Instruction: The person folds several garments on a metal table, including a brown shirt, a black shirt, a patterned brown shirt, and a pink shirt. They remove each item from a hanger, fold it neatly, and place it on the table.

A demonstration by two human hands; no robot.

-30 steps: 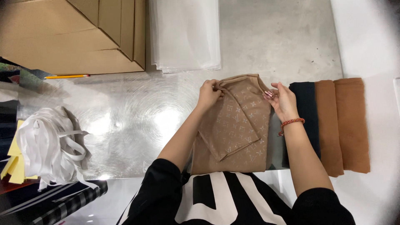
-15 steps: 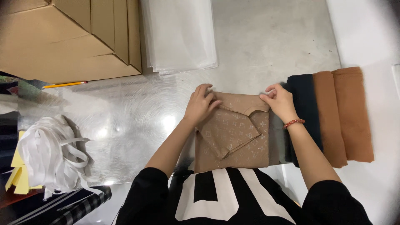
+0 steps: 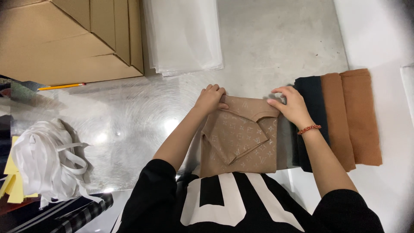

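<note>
1. Here, on a brushed metal table (image 3: 129,116): a folded tan patterned shirt (image 3: 241,140), flat, close to the near edge and right in front of the torso in a black top with white lettering (image 3: 224,203).
2. Left hand (image 3: 211,100) at the shirt's far left corner, fingers curled down, thumb tucked under the fabric edge; pinching or only pressing, cannot tell for sure, but closed around that corner.
3. Right hand (image 3: 291,105) at the shirt's far right corner, fingers half bent and spread, fingertips on the fabric near the neckline; not fully closed, grip unclear. Red beaded bracelet (image 3: 309,128) on that wrist.
4. Folded sleeve lying diagonally across the middle of the shirt.
5. Just beside the shirt, to the right: a stack of folded garments fanned sideways, a black one (image 3: 312,112) nearest, then two rust-brown ones (image 3: 353,116), partly on a white surface (image 3: 379,39).
6. Far side of the table: a pile of clear plastic bags (image 3: 183,34), and left of it flattened cardboard boxes (image 3: 64,39) with a yellow pencil (image 3: 61,86) along the near edge.
7. At the left edge: a bundle of white straps (image 3: 43,159), yellow paper (image 3: 13,185) beneath, well apart from both hands.
</note>
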